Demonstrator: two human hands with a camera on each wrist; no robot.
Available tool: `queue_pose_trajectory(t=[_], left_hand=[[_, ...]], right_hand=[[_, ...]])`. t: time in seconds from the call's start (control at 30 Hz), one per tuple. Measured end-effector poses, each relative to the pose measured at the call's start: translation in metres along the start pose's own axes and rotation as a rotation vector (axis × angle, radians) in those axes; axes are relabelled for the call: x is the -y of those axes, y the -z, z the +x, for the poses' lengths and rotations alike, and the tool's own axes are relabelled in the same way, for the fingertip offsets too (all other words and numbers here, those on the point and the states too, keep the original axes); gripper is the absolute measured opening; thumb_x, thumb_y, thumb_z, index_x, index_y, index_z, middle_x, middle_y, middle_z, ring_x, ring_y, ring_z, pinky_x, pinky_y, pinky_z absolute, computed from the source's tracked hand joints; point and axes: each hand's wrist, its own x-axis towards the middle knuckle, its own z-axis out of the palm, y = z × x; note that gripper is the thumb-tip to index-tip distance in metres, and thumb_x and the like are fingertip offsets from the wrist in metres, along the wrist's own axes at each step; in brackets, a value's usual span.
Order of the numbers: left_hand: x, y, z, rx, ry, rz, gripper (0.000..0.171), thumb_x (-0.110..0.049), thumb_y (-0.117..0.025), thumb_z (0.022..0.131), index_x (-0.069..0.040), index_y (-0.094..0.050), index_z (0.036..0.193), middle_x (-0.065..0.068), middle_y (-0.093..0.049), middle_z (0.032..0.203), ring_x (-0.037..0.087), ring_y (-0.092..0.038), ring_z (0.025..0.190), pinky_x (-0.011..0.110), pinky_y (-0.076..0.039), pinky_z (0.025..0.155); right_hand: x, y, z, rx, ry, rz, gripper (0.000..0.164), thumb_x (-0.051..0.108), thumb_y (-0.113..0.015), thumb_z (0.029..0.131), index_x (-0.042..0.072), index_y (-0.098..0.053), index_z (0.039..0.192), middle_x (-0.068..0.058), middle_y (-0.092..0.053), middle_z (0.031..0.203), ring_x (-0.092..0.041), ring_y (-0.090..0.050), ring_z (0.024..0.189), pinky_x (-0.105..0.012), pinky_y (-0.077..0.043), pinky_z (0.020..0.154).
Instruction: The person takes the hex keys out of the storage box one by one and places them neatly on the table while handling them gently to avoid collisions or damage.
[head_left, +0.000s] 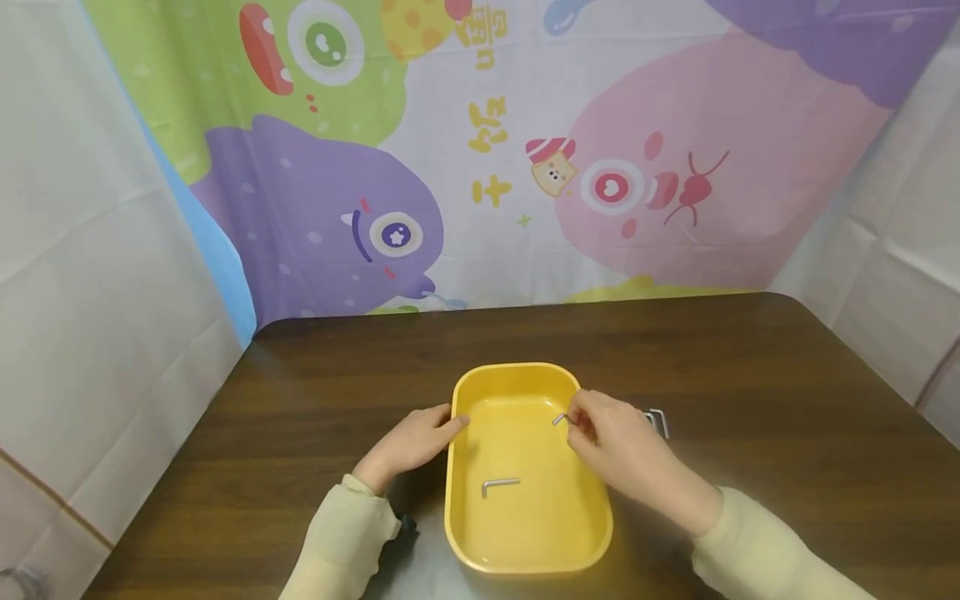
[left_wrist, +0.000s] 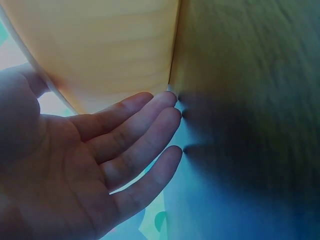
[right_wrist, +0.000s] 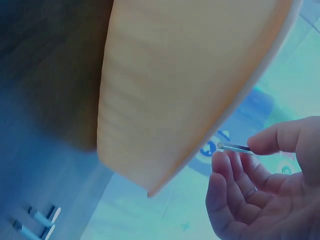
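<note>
A yellow plastic box (head_left: 528, 525) stands on the table. At its left wall my left hand (head_left: 411, 439) holds the rim, thumb over the edge and inside; in the left wrist view its fingers (left_wrist: 145, 135) lie nearly straight along the outer wall, tips by the tabletop. My right hand (head_left: 626, 437) is over the right rim, pinching a small silver hex key (head_left: 559, 419) between thumb and fingertips. The right wrist view shows that key's end sticking out past the thumb. Another hex key (head_left: 500, 482) lies on the box floor.
More hex keys (head_left: 661, 422) lie on the table right of the box, partly behind my right hand. The dark wooden table (head_left: 337, 358) meets a cartoon-print cloth (head_left: 495, 258) at its back edge. Pale walls flank both sides. A small black item (head_left: 407, 523) shows by the left sleeve.
</note>
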Motion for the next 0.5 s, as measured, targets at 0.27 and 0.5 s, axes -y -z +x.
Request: queue_pose_trajectory(t=[0.27, 0.5], left_hand=[[0.002, -0.001, 0.001, -0.001, 0.003, 0.001, 0.038, -0.043, -0.043, 0.093, -0.014, -0.059, 0.111, 0.001, -0.062, 0.095, 0.013, -0.055, 0.084, 0.037, -0.045, 0.081], [0.001, 0.0, 0.001, 0.001, 0.006, -0.009, 0.043, -0.048, -0.043, 0.091, -0.014, -0.058, 0.113, 0.001, -0.063, 0.097, 0.013, -0.055, 0.086, 0.038, -0.045, 0.083]], right_hand=[[-0.016, 0.008, 0.002, -0.004, -0.061, -0.007, 0.01, 0.008, -0.063, 0.076, 0.013, -0.054, 0.076, 0.006, -0.048, 0.069, -0.007, -0.044, 0.06, -0.022, -0.038, 0.055], [-0.036, 0.013, 0.003, -0.012, -0.114, -0.007, 0.007, 0.005, -0.061, 0.075, 0.01, -0.056, 0.077, 0.003, -0.051, 0.068, -0.009, -0.045, 0.059, -0.025, -0.039, 0.055]])
